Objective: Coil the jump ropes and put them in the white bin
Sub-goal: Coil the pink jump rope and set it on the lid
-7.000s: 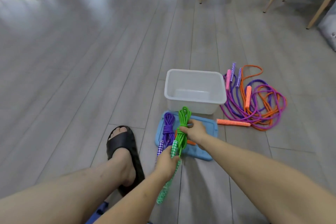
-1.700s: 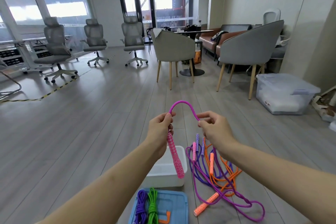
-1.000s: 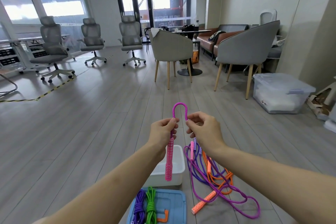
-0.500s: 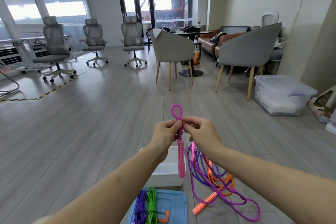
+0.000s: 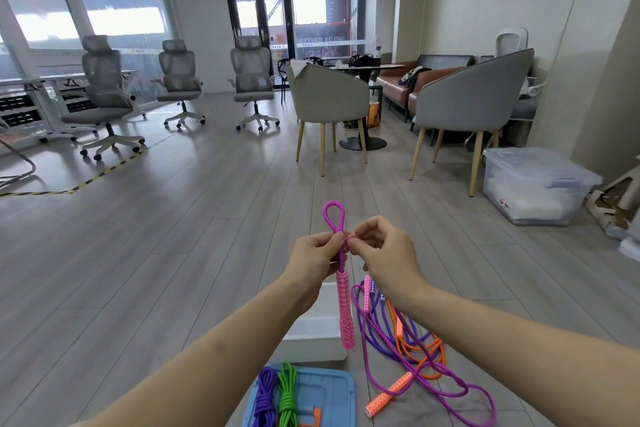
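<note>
From the head camera, your left hand and right hand both pinch the pink jump rope, each grip narrow, beneath a small loop; its handle dangles over the white bin on the floor.

White lettering reading "TOGETHER AS ONE" runs across the glass wall beside the dark double doors at the far end; a red mark on the clear storage box is illegible.
</note>
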The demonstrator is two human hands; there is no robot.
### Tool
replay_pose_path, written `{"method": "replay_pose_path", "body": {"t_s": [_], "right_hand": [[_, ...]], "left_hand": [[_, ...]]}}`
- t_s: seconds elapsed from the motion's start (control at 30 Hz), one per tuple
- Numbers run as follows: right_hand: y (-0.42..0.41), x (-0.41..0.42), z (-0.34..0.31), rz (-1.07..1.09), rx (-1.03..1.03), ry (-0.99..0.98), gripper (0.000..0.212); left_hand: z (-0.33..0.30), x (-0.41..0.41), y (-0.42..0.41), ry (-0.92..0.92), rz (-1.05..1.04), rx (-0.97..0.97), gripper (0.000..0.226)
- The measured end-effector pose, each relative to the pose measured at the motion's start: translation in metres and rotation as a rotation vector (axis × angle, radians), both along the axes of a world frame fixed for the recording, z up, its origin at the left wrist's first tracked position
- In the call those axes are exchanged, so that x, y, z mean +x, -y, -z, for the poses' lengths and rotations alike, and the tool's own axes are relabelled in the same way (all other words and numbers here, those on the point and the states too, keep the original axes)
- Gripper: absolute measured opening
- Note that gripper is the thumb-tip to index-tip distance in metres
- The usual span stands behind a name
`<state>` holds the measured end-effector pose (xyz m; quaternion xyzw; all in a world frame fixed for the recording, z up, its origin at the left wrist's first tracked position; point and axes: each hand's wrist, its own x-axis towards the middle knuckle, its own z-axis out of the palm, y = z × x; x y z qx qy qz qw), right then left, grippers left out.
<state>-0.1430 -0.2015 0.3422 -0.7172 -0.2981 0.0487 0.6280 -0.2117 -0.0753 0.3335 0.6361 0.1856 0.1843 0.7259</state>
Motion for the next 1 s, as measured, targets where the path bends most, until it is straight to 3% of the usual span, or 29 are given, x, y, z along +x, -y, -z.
{"method": "replay_pose_path", "body": {"t_s": [0.27, 0.33, 0.43, 0.53, 0.73, 0.87, 1.0], "right_hand": [[-0.004, -0.005, -0.007, -0.051, -0.07, -0.137, 0.014], [-0.005, -0.011, -0.009, -0.169, -0.089, -0.157, 0.008], [-0.002, -0.014, -0.008, -0.414, -0.199, -0.068, 0.021], [0.008, -0.002, -0.006, -0.523, -0.317, -0.015, 0.017], [0.023, 0.033, 0.0, -0.388, -0.483, 0.213, 0.01], [0.025, 0.045, 0.001, -0.276, -0.488, 0.3, 0.011], [0.018, 0.038, -0.005, -0.296, -0.429, 0.439, 0.012]], "left_hand": [[-0.01, 0.004, -0.013, 0.122, -0.129, -0.037, 0.025], [-0.009, 0.006, -0.019, 0.158, -0.167, -0.063, 0.025], [-0.011, 0.01, -0.028, 0.185, -0.186, -0.098, 0.025], [-0.019, 0.012, -0.049, 0.2, -0.213, -0.149, 0.025], [-0.027, 0.011, -0.068, 0.182, -0.16, -0.197, 0.03], [-0.025, 0.007, -0.064, 0.138, -0.136, -0.058, 0.029], [-0.02, 0.003, -0.05, 0.064, -0.1, 0.075, 0.026]]}}
